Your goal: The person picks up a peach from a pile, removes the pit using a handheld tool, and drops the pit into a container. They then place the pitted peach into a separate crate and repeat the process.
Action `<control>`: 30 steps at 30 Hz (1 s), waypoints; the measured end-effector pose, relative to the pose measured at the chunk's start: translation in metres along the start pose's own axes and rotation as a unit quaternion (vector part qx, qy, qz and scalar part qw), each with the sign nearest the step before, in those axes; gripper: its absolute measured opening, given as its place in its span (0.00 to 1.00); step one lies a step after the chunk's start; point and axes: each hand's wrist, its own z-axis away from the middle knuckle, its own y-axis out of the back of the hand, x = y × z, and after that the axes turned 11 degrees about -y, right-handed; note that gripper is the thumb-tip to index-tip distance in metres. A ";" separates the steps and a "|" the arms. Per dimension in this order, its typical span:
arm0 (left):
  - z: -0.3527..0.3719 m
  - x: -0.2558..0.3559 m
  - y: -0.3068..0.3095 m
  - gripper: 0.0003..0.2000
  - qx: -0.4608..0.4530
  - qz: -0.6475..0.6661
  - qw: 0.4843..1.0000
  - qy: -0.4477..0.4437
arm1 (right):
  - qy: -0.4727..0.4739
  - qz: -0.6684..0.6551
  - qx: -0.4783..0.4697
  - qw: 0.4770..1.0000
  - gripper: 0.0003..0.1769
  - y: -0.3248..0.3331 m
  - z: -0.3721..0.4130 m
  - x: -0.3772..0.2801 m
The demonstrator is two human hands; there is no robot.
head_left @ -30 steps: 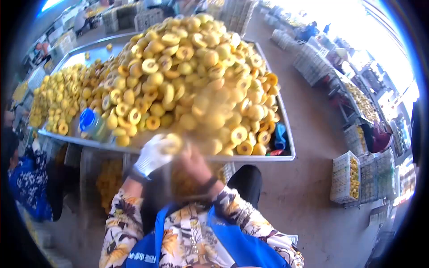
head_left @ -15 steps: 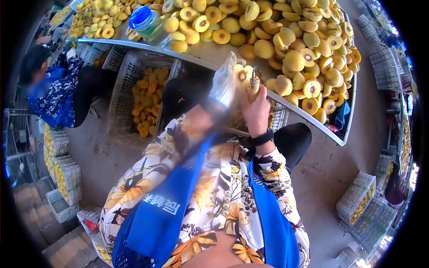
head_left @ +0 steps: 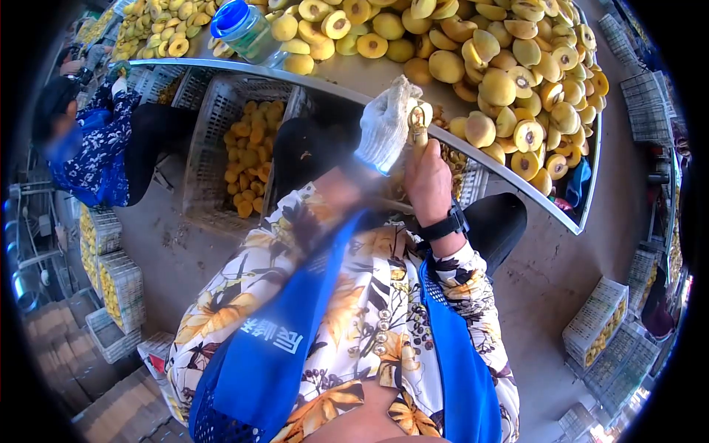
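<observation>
My left hand [head_left: 384, 125], in a white knit glove, is closed round a yellow peach half [head_left: 422, 109] just off the table's front edge. Most of that fruit is hidden by the fingers and the tool. My right hand [head_left: 429, 184], bare with a dark band at the wrist, grips the handle of a pitting tool [head_left: 419, 137]. The tool's metal loop is against the cut face of the peach half. Beneath both hands, a crate [head_left: 475, 184] with scraps in it is partly visible.
Halved peaches [head_left: 509, 81] are heaped on the metal-edged table [head_left: 354, 77]. A blue-lidded jar [head_left: 247, 33] stands near its edge. Below left is a crate [head_left: 203, 159] of peach pieces [head_left: 249, 159]. Another person [head_left: 92, 148] sits at the left; stacked crates [head_left: 597, 321] stand right.
The tool's loop now lies over the middle of the peach half, and the gloved fingers have curled further round the fruit. The view has shifted slightly.
</observation>
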 end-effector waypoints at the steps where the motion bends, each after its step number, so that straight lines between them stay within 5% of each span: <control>1: -0.002 -0.002 0.003 0.15 -0.019 -0.003 1.000 -0.003 | 0.014 -0.009 0.005 1.000 0.11 -0.001 0.001 0.001; 5: -0.014 0.014 0.016 0.16 -0.109 0.090 0.984 0.109 | 0.016 -0.006 -0.028 0.999 0.10 0.000 0.002 0.002; 8: -0.034 0.006 0.024 0.18 -0.218 0.031 0.955 0.197 | 0.027 0.004 -0.054 0.998 0.10 -0.002 0.003 0.004; 12: -0.041 -0.003 0.025 0.19 -0.234 0.041 0.949 0.207 | -0.014 -0.019 -0.083 0.996 0.10 -0.007 0.000 0.000; 16: -0.010 0.011 0.013 0.14 -0.082 0.083 0.993 0.003 | 0.000 -0.022 -0.050 0.999 0.11 -0.005 -0.003 -0.004; 17: -0.003 0.000 0.012 0.13 -0.017 0.214 0.966 0.142 | 0.006 -0.061 -0.049 0.997 0.11 -0.012 -0.002 0.000; 18: -0.003 -0.011 0.013 0.13 0.016 0.242 0.957 0.159 | 0.011 -0.099 -0.051 0.994 0.11 -0.022 0.001 0.007; 21: 0.000 -0.033 0.022 0.16 -0.064 -0.013 0.997 -0.031 | -0.088 -0.186 -0.138 0.969 0.10 -0.030 0.000 0.012; 22: -0.001 -0.036 0.025 0.16 -0.088 -0.016 0.994 -0.063 | -0.133 -0.219 -0.172 0.951 0.09 -0.027 0.001 0.008; 25: -0.007 -0.024 0.018 0.11 -0.028 0.080 0.995 0.056 | -0.256 -0.325 -0.242 0.877 0.07 -0.009 0.003 -0.019; 27: -0.008 -0.025 0.015 0.10 -0.019 0.082 0.996 0.025 | -0.266 -0.339 -0.282 0.857 0.05 -0.001 0.000 -0.022; 28: -0.006 -0.037 0.018 0.10 -0.053 0.034 0.995 -0.079 | -0.272 -0.345 -0.302 0.846 0.05 0.001 0.000 -0.021; 30: -0.011 -0.059 0.024 0.10 -0.115 -0.018 0.983 -0.140 | -0.292 -0.370 -0.328 0.819 0.04 0.004 0.001 -0.019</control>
